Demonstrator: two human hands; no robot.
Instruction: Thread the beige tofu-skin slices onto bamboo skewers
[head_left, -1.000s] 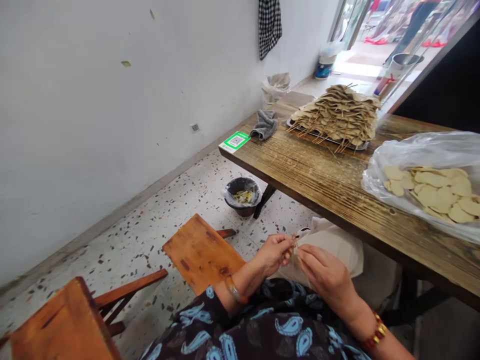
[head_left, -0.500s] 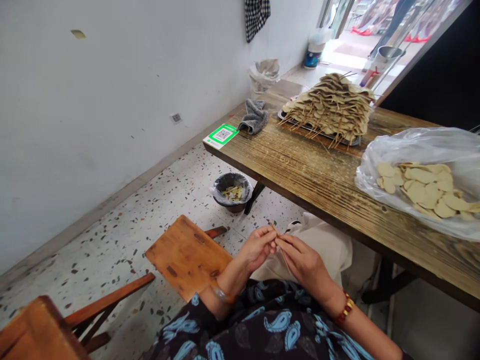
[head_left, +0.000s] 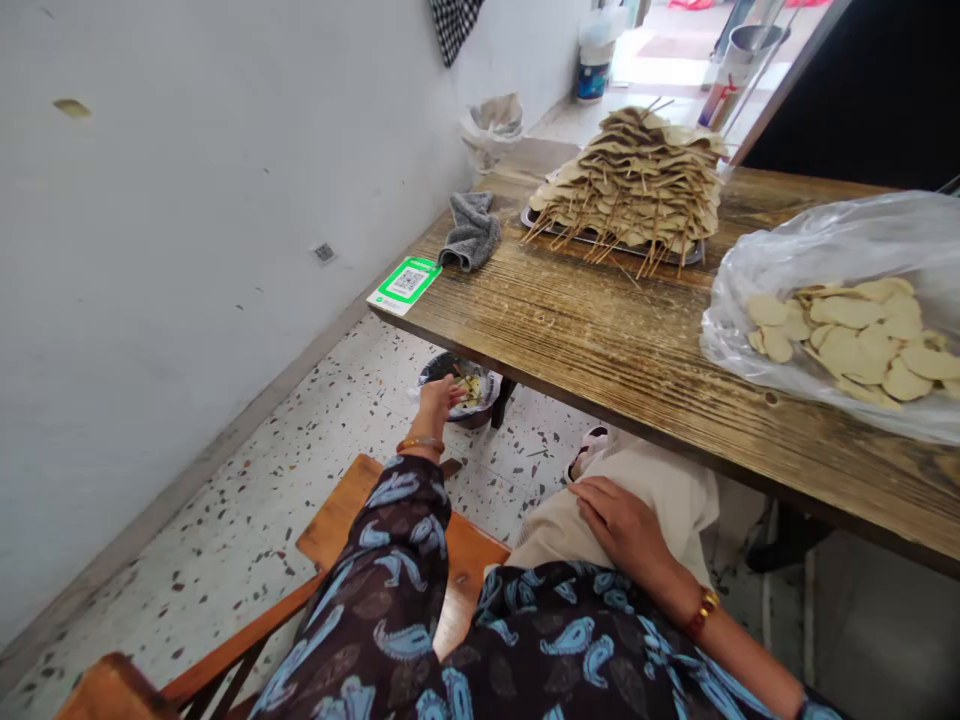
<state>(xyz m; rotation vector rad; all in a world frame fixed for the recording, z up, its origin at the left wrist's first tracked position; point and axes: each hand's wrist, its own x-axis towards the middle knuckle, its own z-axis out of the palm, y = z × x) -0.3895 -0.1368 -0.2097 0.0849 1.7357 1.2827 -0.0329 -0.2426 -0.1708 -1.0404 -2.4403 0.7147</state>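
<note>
My left hand (head_left: pixel 441 396) is stretched out over the near edge of a dark bin (head_left: pixel 480 418) lined with clear plastic. Its fingers look extended, and I make out nothing held in them. Pale and yellowish scraps (head_left: pixel 471 388) lie inside the bin. On my thigh, over the beige trousers (head_left: pixel 551 528), my right hand (head_left: pixel 621 518) rests palm down with its fingers out flat. Nothing shows in it; the space beneath the palm is hidden.
The wooden table (head_left: pixel 570 310) carries a tray (head_left: pixel 694 252) heaped with skewered flat slices (head_left: pixel 637 180), a plastic bag (head_left: pixel 720 330) of loose slices (head_left: pixel 855 335), a grey cloth (head_left: pixel 471 232) and a QR-code card (head_left: pixel 406 285). A wooden stool (head_left: pixel 337 510) stands to my left.
My hands, which were together on a thin stick above my lap, have parted. The left has reached forward over the bin; the right has settled on my thigh. The view has shifted slightly.
</note>
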